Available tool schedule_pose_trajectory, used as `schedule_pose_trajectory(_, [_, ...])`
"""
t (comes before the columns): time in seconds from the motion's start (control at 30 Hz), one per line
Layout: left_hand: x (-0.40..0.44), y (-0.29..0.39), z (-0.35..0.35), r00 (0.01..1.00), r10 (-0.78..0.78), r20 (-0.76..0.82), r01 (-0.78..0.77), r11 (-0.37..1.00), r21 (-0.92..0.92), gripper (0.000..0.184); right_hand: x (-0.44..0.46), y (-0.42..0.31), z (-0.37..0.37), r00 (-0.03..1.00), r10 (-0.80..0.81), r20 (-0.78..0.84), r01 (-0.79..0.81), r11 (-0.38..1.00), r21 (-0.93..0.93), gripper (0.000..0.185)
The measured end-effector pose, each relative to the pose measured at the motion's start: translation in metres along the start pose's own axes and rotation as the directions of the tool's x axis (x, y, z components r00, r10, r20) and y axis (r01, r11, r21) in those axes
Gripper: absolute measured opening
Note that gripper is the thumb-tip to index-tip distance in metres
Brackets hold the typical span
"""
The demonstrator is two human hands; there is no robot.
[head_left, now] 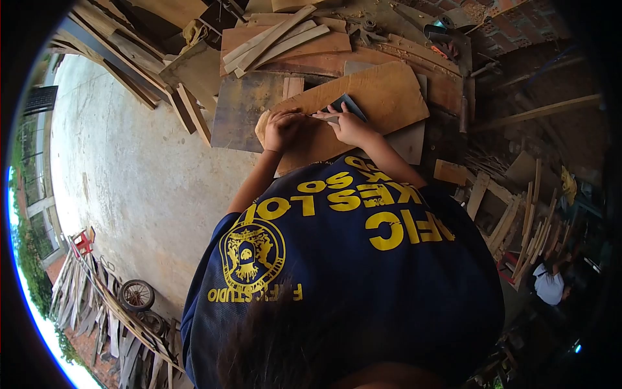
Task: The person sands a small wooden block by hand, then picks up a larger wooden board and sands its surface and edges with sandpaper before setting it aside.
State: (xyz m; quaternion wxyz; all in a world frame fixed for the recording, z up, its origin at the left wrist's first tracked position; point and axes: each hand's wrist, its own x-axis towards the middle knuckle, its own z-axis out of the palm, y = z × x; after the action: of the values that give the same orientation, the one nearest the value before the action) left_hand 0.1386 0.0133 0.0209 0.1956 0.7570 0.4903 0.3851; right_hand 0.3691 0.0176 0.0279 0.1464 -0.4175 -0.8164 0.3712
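A large orange-brown wooden board (389,87) with a curved outline lies on the workbench in front of me. My left hand (283,129) rests on its left part with the fingers curled. A thin dark thing seems to stick out from those fingers toward the right, too small to name. To its right, my right hand (353,128) lies over a blue-grey flat piece (352,107), its thumb and fingers on that piece against the board. The piece's lower part is hidden under the hand.
Several narrow wood strips (278,40) lie stacked at the bench's back left. Tools and shavings lie near a clamp-like metal part (369,24). Planks (191,113) lean at left beside the concrete floor (123,188). More offcuts (499,207) and a person (549,285) are at right.
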Motion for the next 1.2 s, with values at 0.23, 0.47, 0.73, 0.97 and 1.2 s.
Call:
schedule_pose_trajectory(0.23, [0.003, 0.008, -0.008, 0.997, 0.053, 0.052, -0.054, 0.998, 0.018, 0.013, -0.001, 0.002, -0.003, 1.000, -0.002, -0.006, 0.002, 1.000, -0.026, 0.044])
schedule_pose_trajectory(0.47, [0.001, 0.002, -0.004, 0.995, 0.078, 0.057, -0.077, 0.997, -0.011, 0.015, 0.002, -0.016, -0.025, 0.971, 0.178, 0.157, -0.176, 0.984, -0.026, 0.040])
schedule_pose_trajectory(0.73, [-0.002, 0.032, -0.014, 0.993, -0.070, -0.091, 0.047, 0.970, -0.237, 0.016, -0.009, -0.051, -0.043, 0.978, 0.189, 0.088, -0.195, 0.979, 0.067, 0.039])
schedule_pose_trajectory(0.97, [0.038, 0.100, -0.094, 0.892, 0.355, -0.280, -0.380, 0.924, -0.040, 0.018, -0.030, -0.144, -0.115, 0.959, -0.275, -0.072, 0.271, 0.961, -0.058, 0.054])
schedule_pose_trajectory(1.2, [0.046, 0.138, -0.137, 0.818, 0.498, -0.288, -0.527, 0.849, -0.028, 0.014, -0.033, -0.189, -0.146, 0.900, -0.433, -0.053, 0.423, 0.896, -0.135, 0.062])
